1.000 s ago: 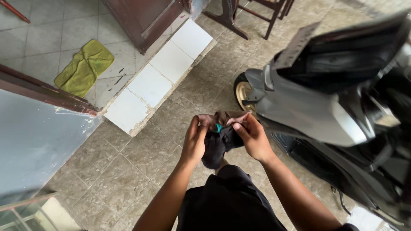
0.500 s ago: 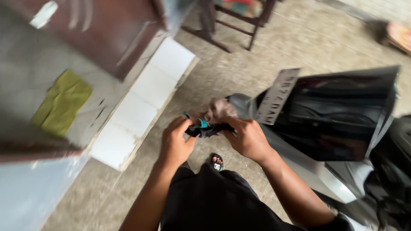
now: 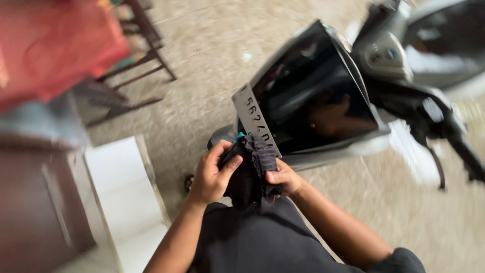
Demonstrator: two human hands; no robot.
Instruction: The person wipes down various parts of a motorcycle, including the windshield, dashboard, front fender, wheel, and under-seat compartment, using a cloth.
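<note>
1. Fingers (image 3: 230, 164) of the left hand (image 3: 212, 174) curl closed over the left side of a bunched black fabric cloth with a small teal patch (image 3: 250, 169), the thumb pressed along its front.
2. Right hand (image 3: 284, 181) pinches the lower right edge of the same cloth, thumb on top and fingers tucked behind it, so both hands are shut on it.
3. That cloth hangs in front of the person's dark-clad body, between the two hands, its gathered upper folds just in front of the scooter's pale number plate (image 3: 253, 119).
4. Behind it stands a grey scooter with a glossy black front panel (image 3: 313, 101), its handlebar area (image 3: 389, 50) at the upper right.
5. Speckled beige floor tiles (image 3: 202, 76) lie beneath, with a white tiled step (image 3: 118, 177) to the left.
6. Dark wooden chair legs (image 3: 146, 60) and a blurred red cloth (image 3: 55, 45) sit at the upper left.
</note>
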